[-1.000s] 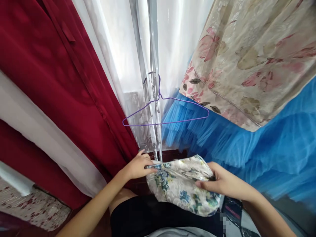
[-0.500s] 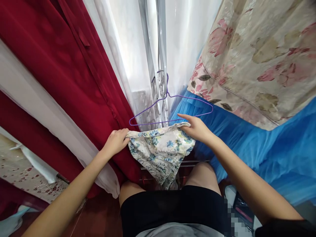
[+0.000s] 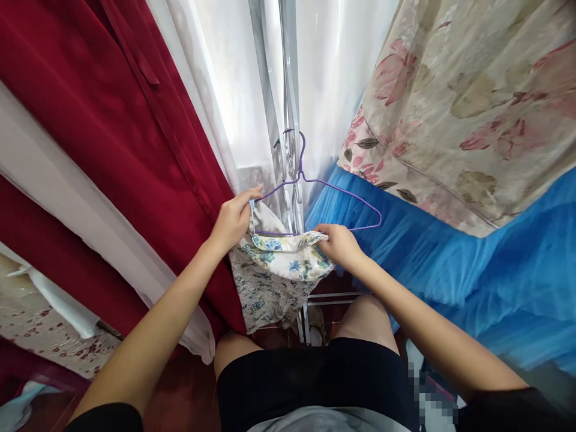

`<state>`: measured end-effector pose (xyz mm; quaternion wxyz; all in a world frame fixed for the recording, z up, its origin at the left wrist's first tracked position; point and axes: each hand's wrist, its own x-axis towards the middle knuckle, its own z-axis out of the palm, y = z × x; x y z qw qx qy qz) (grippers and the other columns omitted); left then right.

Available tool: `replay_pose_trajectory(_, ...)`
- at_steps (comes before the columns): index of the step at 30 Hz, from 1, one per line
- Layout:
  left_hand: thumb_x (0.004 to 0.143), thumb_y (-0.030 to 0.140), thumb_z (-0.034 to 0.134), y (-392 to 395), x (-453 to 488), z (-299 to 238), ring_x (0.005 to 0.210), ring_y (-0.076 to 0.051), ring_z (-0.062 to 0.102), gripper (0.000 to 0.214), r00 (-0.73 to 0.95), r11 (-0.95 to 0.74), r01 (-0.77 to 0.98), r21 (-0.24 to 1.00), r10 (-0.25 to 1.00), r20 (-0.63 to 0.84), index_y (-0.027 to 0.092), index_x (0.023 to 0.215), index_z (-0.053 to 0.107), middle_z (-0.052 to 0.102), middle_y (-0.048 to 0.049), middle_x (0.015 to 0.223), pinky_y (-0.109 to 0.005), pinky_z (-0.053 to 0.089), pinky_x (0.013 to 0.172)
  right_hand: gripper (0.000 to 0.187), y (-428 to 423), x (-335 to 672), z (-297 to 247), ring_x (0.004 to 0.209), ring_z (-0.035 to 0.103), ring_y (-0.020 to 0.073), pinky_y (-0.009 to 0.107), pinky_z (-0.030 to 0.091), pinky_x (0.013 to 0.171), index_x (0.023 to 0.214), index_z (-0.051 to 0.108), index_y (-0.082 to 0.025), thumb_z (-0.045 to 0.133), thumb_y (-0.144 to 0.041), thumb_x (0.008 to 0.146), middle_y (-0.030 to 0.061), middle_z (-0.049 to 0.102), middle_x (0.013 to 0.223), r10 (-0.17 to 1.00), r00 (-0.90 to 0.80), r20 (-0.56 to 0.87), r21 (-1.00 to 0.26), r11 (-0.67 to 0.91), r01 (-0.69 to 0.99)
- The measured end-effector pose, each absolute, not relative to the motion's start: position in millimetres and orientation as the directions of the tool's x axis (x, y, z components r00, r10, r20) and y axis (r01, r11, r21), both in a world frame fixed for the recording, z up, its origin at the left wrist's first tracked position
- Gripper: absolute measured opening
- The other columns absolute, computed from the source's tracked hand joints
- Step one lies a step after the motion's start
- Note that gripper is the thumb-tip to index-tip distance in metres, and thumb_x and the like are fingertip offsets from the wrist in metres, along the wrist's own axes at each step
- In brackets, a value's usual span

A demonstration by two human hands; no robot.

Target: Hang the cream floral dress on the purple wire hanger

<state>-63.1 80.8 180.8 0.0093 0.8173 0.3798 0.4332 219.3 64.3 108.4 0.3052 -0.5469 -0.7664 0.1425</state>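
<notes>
Floral cloth (image 3: 293, 264) spans left grip (image 3: 233, 222) to right grip (image 3: 341, 244).

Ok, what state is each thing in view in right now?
Floral garment: rumpled, lower part hanging loose
Purple hanger: hung by its hook, left end hidden
Left hand: gripping the garment
Right hand: gripping the garment's top edge
Red fabric: hanging
Blue tulle: hanging
Cream floral fabric: hanging

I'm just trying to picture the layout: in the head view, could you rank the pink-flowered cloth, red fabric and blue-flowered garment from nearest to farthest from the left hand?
From the left hand:
1. Blue-flowered garment: held in it.
2. Red fabric: close by, leftward.
3. Pink-flowered cloth: across, upper right.
</notes>
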Motion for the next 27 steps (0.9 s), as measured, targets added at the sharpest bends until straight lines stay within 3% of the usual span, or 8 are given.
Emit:
replay_pose_trajectory(3,0.1,0.023,0.044,82.4,-39.8,188.0,0.125,-0.022,0.063,0.025,0.33,-0.752,0.6,0.273,0.544,0.771,0.019,0.109,0.067,0.069,-0.0093,0.132,-0.035,0.048,0.104,0.037,62.3,226.5,100.6,0.083,0.07,0.0222,0.026,0.043,0.07,0.096,0.079,-0.021,0.052,-0.008,0.075,0.0048,0.079,0.091,0.902,-0.249,0.352,-0.633,0.425,0.646)
replay_pose_trajectory(6,0.099,0.034,0.051,85.2,-36.3,188.8,0.085,-0.018,0.064,0.023,0.298,-0.659,0.69,0.299,0.635,0.713,0.017,0.09,0.065,0.068,-0.0034,0.09,-0.027,0.046,0.075,0.045,54.7,247.8,92.0,0.068,0.063,0.0183,0.026,0.041,0.065,0.112,0.073,-0.021,0.054,-0.009,0.074,0.0,0.072,0.074,0.854,-0.222,0.471,-0.669,0.509,0.541)
replay_pose_trajectory(9,0.101,0.041,0.047,85.1,-42.5,184.3,0.056,-0.012,0.038,0.043,0.249,-0.526,0.769,0.363,0.769,0.588,0.018,0.064,0.044,0.038,0.0035,0.058,-0.028,0.028,0.057,0.072,48.5,278.4,89.5,0.055,0.051,0.0164,0.027,0.039,0.058,0.147,0.047,-0.019,0.06,-0.016,0.076,-0.0061,0.059,0.062,0.783,0.005,0.622,-0.68,0.536,0.5)
replay_pose_trajectory(13,0.101,0.041,0.046,80.4,-45.3,177.3,0.056,-0.01,0.029,0.047,0.226,-0.517,0.765,0.385,0.775,0.591,0.019,0.062,0.031,0.027,0.0037,0.059,-0.031,0.021,0.057,0.099,61.6,314.2,107.8,0.058,0.055,0.0192,0.032,0.046,0.063,0.164,0.017,-0.013,0.063,-0.021,0.076,-0.001,0.068,0.071,0.748,0.134,0.65,-0.661,0.47,0.585)
replay_pose_trajectory(18,0.1,0.041,0.048,77.1,-48.1,177.0,0.058,-0.012,0.038,0.045,0.206,-0.52,0.785,0.337,0.731,0.65,0.019,0.062,0.043,0.037,0.0027,0.06,-0.03,0.028,0.06,0.055,85.1,327.2,146.7,0.088,0.07,0.0277,0.036,0.051,0.08,0.131,0.069,-0.012,0.06,-0.019,0.077,0.0138,0.077,0.101,0.829,-0.007,0.56,-0.532,0.366,0.764)
replay_pose_trajectory(21,0.094,0.045,0.06,82.3,-67.2,179.6,0.085,-0.019,0.059,0.027,0.095,-0.481,0.821,0.308,0.648,0.756,0.019,0.087,0.064,0.061,-0.0041,0.093,-0.029,0.044,0.078,0.022,77.0,332.3,163.1,0.08,0.069,0.0268,0.032,0.05,0.072,0.091,0.08,-0.013,0.063,-0.022,0.08,0.0077,0.074,0.075,0.91,-0.051,0.411,-0.583,0.306,0.753)
replay_pose_trajectory(23,0.092,0.049,0.062,88.2,-85.2,177.7,0.1,-0.023,0.061,0.032,0.047,-0.476,0.793,0.38,0.671,0.74,0.019,0.102,0.067,0.062,-0.0081,0.11,-0.032,0.047,0.09,0.019,67.1,338.8,169.9,0.073,0.068,0.0247,0.031,0.051,0.066,0.083,0.078,-0.014,0.071,-0.031,0.08,0.0047,0.07,0.066,0.95,-0.137,0.28,-0.722,0.303,0.622)
replay_pose_trajectory(27,0.094,0.053,0.056,97.2,-106.8,153.2,0.099,-0.023,0.064,0.038,0.065,-0.486,0.596,0.64,0.823,0.565,0.018,0.099,0.068,0.068,-0.0073,0.103,-0.033,0.049,0.091,0.038,56.4,338.7,170.5,0.081,0.073,0.0275,0.039,0.059,0.07,0.089,0.077,-0.017,0.073,-0.054,0.08,0.0095,0.076,0.081,0.946,-0.229,0.228,-0.927,0.283,0.245)
